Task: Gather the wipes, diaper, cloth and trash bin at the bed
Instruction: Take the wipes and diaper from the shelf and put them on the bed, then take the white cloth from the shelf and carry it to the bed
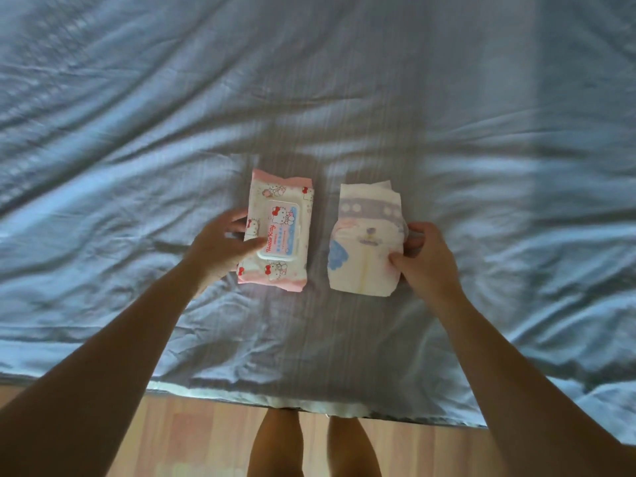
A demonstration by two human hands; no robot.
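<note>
Left hand point(220, 244) gripped the wipes pack point(277, 230) by its left long side, thumb laid across the top near the white flip lid point(281, 232), fingers curled at the pack's edge; whether they reached underneath could not be told. Right hand point(425, 258) pinched the folded diaper point(364, 242) at its right edge, thumb on the upper face, fingers wrapped behind the fold. Both items lay flat on the bed point(137, 149), side by side and apart, a strip of bare sheet between them, wipes to the left, diaper to the right. Both sat in the middle of the bed's width, nearer the front edge than the far side, long sides running away from that edge. The pack was pink and white with a cartoon cat print; the diaper white with a grey-purple band across its far end and a blue patch on its near left. The sheet was blue-grey and heavily creased, with lighter patches toward the right. Both forearms reached in from the front edge. Below that edge, wooden floor point(192, 438) and the person's two legs point(278, 445) showed, standing close against the bed.
</note>
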